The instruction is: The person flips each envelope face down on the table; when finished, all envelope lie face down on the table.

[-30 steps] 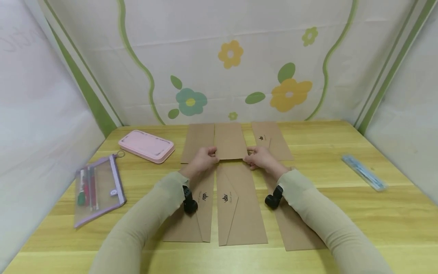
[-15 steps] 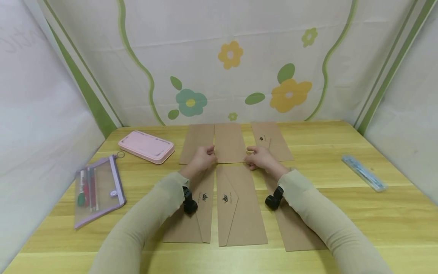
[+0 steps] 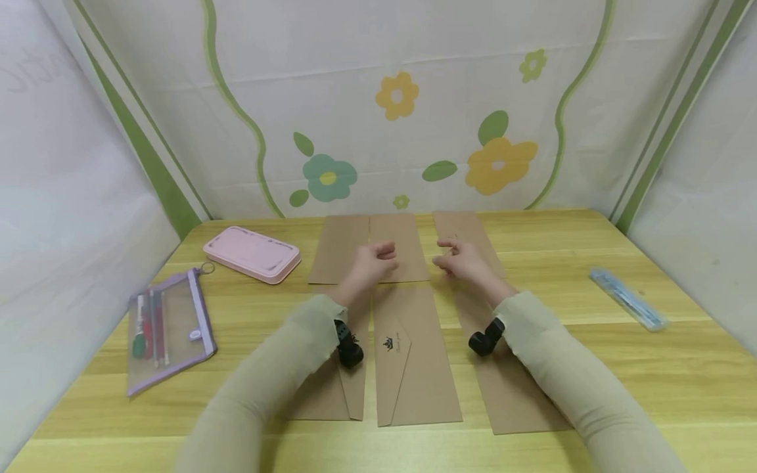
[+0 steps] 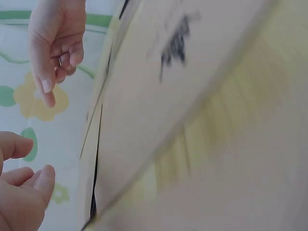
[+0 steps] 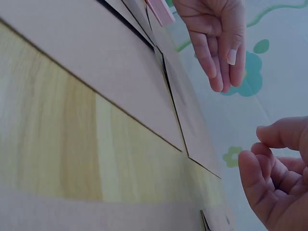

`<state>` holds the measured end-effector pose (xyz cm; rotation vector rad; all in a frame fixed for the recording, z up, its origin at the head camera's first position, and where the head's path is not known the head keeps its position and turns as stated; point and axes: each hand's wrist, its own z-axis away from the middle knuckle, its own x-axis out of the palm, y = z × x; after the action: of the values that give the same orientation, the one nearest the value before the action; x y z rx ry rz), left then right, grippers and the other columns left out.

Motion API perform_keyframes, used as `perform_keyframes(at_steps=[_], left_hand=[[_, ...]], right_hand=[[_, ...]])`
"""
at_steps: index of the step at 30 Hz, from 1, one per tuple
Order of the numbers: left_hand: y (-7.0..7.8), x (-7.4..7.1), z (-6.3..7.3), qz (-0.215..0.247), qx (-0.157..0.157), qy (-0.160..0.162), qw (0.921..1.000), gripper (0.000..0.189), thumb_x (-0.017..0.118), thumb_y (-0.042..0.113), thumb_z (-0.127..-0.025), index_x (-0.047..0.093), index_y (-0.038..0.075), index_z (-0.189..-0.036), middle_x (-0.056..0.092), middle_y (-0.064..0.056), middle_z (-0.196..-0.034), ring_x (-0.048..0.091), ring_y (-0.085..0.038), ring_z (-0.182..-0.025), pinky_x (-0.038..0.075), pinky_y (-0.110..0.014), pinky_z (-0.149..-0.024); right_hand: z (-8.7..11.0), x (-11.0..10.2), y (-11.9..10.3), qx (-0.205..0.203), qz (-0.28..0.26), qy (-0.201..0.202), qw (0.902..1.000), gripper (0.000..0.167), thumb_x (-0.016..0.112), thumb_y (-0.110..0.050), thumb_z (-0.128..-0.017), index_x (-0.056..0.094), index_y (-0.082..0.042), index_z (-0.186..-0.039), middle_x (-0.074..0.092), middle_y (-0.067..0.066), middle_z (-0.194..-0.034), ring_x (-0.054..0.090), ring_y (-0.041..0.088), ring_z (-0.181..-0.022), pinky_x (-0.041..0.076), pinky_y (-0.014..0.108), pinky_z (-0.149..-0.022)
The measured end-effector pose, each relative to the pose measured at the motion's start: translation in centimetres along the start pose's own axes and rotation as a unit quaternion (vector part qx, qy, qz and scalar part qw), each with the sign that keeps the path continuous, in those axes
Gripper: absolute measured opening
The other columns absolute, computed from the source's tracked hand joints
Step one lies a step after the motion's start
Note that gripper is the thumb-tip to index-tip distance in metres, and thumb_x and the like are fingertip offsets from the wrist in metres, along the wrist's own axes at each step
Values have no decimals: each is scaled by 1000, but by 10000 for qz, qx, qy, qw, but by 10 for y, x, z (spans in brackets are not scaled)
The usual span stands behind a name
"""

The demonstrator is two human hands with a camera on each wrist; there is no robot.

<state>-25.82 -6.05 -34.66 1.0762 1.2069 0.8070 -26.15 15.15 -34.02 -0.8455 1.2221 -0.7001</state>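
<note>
Brown kraft envelopes lie in two rows on the table, three across. In the back row are a left envelope [image 3: 338,253], a middle one [image 3: 408,230] and a right one [image 3: 467,226]; the front row has a left [image 3: 322,394], a middle [image 3: 422,368] and a right envelope [image 3: 514,394]. My left hand [image 3: 369,266] hovers over the back middle envelope, fingers loosely bent and holding nothing. Above the back right envelope is my right hand [image 3: 467,263], also holding nothing, thumb and fingers apart in the right wrist view. Small crowns are printed on some flaps.
A pink case [image 3: 253,253] sits at the back left, and in front of it a zip pouch [image 3: 174,328] with pens inside. On the right lies a thin clear-blue packet [image 3: 628,299]. A flower-printed white curtain [image 3: 355,98] closes the table's far side.
Both hands have let go of the back middle envelope, which has come down flat against the front one's edge. They have lifted, the left hand moving rightward and the right hand slightly rightward.
</note>
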Motion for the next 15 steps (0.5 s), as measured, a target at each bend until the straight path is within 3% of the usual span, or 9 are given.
perform_keyframes(at_steps=[7,12,15], left_hand=[[9,23,-4,370,-14,-108,9993,48,58,0,-87,45,-3,-134,50,-18,-133,50,-28,-120,44,-35,-98],[11,41,-7,706,-130,-106,9974,49,59,-1,-86,47,1,-133,51,-16,-133,52,-27,-119,46,-33,-96],[13,52,-8,930,-176,-191,9953,49,59,0,-86,47,1,-133,49,-17,-134,51,-26,-119,47,-31,-94]], right_hand=[[6,-16,8,-70,-30,287,9996,52,57,-17,-90,42,-2,-137,52,10,-85,59,18,-65,56,29,-66],[13,-30,17,-157,335,543,9978,50,57,-19,-91,44,0,-136,57,12,-91,63,27,-82,56,31,-72],[17,-38,22,-44,268,586,9979,50,55,-19,-92,42,0,-137,55,17,-105,61,33,-93,55,34,-78]])
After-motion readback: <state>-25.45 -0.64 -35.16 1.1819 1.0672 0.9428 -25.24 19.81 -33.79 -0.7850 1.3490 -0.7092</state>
